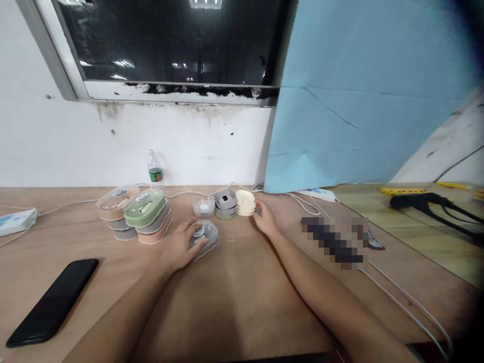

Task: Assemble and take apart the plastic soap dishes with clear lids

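My left hand [187, 245] lies over a small grey box with a clear lid [212, 233], thumb on the near side and fingers on the far side. The box sits flat on the table, partly covered by the hand. My right hand [265, 218] has its fingertips at the right side of a short stack of cream plastic pieces [245, 202]. Left of that stand stacked grey and green pieces [226, 202] and a clear round-cornered container [203, 206]. Further left are stacked lidded boxes, a green one [145, 207] and a pink one [117, 201] on top.
A black phone [53, 302] lies at the front left. Power strips [17, 222] and white cables run along the back. A bottle [155, 171] stands by the wall. At the right are a blurred-out dark object [333, 243], a wrapper [375, 240] and a blue cloth [340, 101].
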Motion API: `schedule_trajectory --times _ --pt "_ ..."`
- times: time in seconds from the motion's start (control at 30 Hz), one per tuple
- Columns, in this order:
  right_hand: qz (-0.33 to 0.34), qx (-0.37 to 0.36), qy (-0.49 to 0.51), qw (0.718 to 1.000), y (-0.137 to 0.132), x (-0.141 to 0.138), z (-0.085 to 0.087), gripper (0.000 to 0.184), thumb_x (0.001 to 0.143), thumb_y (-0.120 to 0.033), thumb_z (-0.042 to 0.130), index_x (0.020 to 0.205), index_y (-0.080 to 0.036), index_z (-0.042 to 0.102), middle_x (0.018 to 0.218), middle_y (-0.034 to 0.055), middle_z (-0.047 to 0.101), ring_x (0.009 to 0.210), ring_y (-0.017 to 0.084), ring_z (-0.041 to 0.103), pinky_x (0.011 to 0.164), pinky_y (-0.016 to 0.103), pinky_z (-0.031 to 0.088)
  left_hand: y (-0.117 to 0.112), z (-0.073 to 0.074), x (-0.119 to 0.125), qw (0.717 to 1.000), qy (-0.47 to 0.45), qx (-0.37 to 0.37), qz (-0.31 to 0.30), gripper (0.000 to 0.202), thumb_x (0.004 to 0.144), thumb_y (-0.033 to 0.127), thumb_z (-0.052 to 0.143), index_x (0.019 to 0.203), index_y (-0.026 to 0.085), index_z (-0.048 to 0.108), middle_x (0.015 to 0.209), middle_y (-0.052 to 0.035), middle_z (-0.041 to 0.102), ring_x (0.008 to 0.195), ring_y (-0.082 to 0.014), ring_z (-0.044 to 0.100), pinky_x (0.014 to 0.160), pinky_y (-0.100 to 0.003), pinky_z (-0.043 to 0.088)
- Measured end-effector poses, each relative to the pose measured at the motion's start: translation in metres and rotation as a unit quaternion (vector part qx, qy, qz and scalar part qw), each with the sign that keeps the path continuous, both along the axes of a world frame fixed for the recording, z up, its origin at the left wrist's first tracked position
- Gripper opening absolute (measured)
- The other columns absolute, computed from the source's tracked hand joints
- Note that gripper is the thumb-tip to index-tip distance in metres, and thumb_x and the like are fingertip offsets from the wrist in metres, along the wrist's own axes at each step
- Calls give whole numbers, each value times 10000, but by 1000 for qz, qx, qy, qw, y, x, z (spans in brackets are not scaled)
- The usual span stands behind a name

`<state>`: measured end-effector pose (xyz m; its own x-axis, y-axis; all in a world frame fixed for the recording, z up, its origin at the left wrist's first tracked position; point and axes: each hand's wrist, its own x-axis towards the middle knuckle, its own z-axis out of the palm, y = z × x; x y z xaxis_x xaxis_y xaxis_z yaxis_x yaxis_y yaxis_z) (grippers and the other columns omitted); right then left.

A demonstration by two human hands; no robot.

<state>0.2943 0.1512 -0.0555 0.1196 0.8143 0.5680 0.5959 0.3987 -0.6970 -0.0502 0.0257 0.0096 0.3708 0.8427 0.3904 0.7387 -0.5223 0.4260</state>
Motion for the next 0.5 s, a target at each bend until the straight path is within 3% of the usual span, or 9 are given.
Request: schedule_trajectory --times 0.17,0.3,0.37,0.5 --pt "-42 19 -16 999 -8 -6 12 509 709 -185 529 1218 -174 523 1252 121 578 1164 253 527 1018 491 392 -2 3 0 999 13 -44 5 701 797 594 565 1384 231 443 1461 -116 405 1295 -321 444 1055 -496 394" --pt "-63 100 -46 992 -31 -20 34 424 793 -230 499 1212 -181 536 1229 126 577 1177 270 503 1021 493 386 -5 4 2 999 -1 -49 16 712 737 545 649 1363 256 474 1440 -108 437 1261 -336 482 1032 -487 424" --pt "-34 137 -78 987 -45 -33 43 372 817 -237 503 1182 -196 561 1180 122 596 1146 276 518 1002 491 404 -5 3 4 998 -39 -49 18 649 757 532 633 1326 248 508 1409 -102 472 1245 -318 499 1034 -476 423" --pt "86 183 -150 968 -70 -62 49 331 834 -232 536 1163 -231 579 1105 105 630 1061 259 569 945 457 453 -5 -2 9 984 -173 -49 16 568 829 514 567 1303 210 495 1382 -107 492 1263 -269 482 1062 -448 392"
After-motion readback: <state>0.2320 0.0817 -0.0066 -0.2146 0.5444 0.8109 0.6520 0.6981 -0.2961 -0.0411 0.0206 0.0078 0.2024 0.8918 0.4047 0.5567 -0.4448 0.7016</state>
